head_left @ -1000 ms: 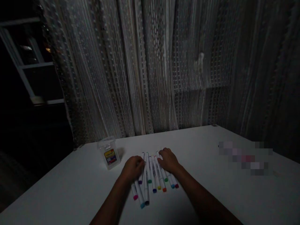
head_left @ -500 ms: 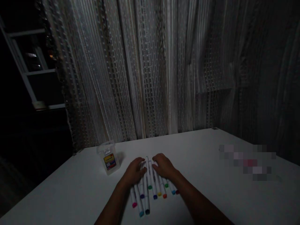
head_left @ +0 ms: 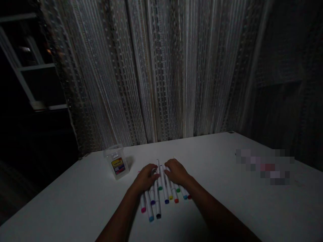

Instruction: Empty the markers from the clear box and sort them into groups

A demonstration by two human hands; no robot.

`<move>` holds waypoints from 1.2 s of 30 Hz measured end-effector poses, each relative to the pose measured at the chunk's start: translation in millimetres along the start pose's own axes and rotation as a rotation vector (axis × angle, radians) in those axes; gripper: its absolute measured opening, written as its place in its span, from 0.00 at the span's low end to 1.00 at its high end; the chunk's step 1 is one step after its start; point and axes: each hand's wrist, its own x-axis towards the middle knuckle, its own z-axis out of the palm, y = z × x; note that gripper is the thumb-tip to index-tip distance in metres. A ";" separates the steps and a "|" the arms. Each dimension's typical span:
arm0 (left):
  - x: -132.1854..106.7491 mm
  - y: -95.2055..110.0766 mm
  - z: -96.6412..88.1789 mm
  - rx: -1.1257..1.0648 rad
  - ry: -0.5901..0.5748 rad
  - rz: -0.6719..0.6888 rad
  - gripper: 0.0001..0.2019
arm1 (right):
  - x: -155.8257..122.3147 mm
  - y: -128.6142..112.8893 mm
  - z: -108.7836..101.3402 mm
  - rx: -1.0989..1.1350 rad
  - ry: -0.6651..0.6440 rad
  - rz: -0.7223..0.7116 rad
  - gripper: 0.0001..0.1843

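I see my two hands lying on a row of markers (head_left: 161, 191) on the white table (head_left: 227, 201). The left hand (head_left: 145, 178) covers the left part of the row, the right hand (head_left: 177, 171) covers the right part, and only a narrow gap stays between them, where one white barrel shows. Both hands are palm down with the fingers curved loosely over the barrels; I cannot tell if any finger really closes around a marker, it looks more like pressing than gripping.

The markers lie side by side, touching, with the long axis pointing away from me toward the curtain (head_left: 161, 74). Their coloured caps point toward my body and come out below my wrists. The row is directly under both hands, so neither hand is nearer.

A small clear plastic box (head_left: 116, 162) with a label stands to the left, near the left hand but apart from it.
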 end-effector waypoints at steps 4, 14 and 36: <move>-0.2 1.8 -1.3 0.009 -0.028 0.016 0.20 | -0.9 -2.3 -1.8 0.020 0.005 -0.020 0.18; 2.0 10.5 -6.4 -0.087 -0.117 0.087 0.13 | -0.4 -2.4 1.4 0.014 -0.017 -0.019 0.22; -2.3 -11.3 -3.6 0.010 -0.112 -0.054 0.39 | 1.4 5.8 2.2 -0.045 0.089 0.084 0.22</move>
